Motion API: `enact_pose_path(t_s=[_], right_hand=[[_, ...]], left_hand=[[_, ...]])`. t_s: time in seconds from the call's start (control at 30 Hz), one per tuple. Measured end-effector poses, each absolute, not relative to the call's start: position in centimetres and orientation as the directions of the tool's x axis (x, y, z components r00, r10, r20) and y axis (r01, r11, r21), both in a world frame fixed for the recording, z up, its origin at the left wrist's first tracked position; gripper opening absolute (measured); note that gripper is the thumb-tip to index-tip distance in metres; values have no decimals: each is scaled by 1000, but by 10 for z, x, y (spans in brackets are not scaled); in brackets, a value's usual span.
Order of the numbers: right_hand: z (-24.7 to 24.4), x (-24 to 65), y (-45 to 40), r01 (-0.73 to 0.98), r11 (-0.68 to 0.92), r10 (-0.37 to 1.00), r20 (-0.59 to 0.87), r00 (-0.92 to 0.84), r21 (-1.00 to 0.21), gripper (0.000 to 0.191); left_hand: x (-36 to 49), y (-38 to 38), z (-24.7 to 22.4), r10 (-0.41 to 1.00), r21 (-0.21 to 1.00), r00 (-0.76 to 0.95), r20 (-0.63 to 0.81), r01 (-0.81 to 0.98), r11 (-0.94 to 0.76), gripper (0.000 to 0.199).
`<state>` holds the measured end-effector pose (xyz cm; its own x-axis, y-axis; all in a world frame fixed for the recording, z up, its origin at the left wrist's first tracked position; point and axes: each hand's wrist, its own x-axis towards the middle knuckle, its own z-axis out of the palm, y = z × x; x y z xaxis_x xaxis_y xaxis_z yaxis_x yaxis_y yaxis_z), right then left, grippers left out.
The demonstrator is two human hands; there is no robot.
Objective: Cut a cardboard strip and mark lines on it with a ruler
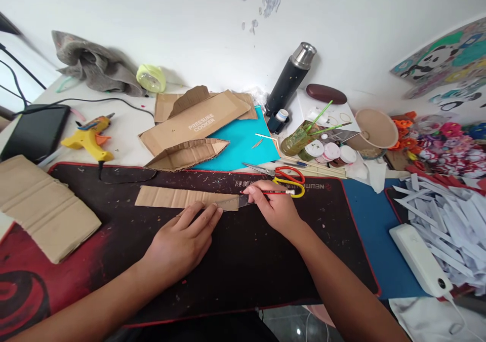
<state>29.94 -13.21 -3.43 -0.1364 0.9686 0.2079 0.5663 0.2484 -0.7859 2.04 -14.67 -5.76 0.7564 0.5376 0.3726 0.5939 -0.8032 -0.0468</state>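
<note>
A cardboard strip [170, 196] lies on the black desk mat. Across its right end rests a clear ruler [228, 202], reaching a little past the strip's edge. My left hand [186, 240] presses its outstretched fingertips down on the ruler and strip. In the fingers of my right hand [274, 205] is a red and black pencil [279, 192], its tip pointing left by the strip's right end. Scissors [290, 175] with red and yellow handles lie just beyond that hand. A boat-shaped cardboard piece [188, 154] sits behind the strip.
To the left are a folded cardboard sheet [49, 205] and a yellow glue gun [91, 137] with its cord. A cardboard panel [201, 121] lies at the back, near a black flask [288, 81]. Paint jars [329, 152], a power bank [419, 261] and paper strips [451, 220] stand right.
</note>
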Motion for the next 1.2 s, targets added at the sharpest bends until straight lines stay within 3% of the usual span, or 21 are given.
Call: enact_pose_path(t_s=[0.17, 0.3, 0.7, 0.93, 1.2], right_hand=[[-41, 302, -136, 623, 445, 888, 407, -213, -644, 19], [-43, 305, -149, 677, 488, 860, 436, -265, -551, 20], [-41, 279, -217, 564, 357, 924, 368, -100, -744, 22], [-38, 267, -234, 367, 231, 973, 225, -59, -901, 21], [-42, 271, -212, 330, 191, 970, 230, 83, -924, 23]], left_hand=[[19, -146, -59, 526, -27, 747, 406, 585, -810, 39], [18, -146, -61, 521, -18, 743, 420, 581, -814, 39], [19, -146, -60, 533, -13, 732, 425, 593, -805, 38], [16, -144, -61, 514, -14, 745, 425, 574, -819, 36], [15, -146, -63, 548, -14, 728, 412, 606, -795, 35]])
